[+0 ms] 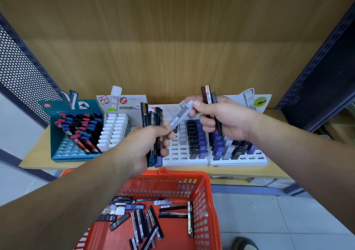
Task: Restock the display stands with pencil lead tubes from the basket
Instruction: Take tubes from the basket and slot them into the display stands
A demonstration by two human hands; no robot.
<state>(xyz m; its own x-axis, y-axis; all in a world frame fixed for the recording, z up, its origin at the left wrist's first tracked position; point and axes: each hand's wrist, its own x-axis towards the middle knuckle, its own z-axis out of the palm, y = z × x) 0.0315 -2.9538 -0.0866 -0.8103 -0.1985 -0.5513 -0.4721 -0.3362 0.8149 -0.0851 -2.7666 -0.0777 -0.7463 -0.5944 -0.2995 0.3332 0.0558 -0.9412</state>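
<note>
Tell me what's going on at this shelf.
A person is restocking. The left hand holds a bundle of dark plastic lead tubes. The right hand holds a pair of dark tubes. A grey translucent lead tube is held between both hands' fingertips above the white slotted display stand, which has empty slots. Many loose tubes lie in the orange plastic basket below.

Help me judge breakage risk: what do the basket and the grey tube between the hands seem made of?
Basket: moulded plastic, orange-red, slightly glossy; its latticed walls suggest that. Grey tube: probably translucent rigid plastic, smooth, with a printed label; motion blur leaves this uncertain.
</note>
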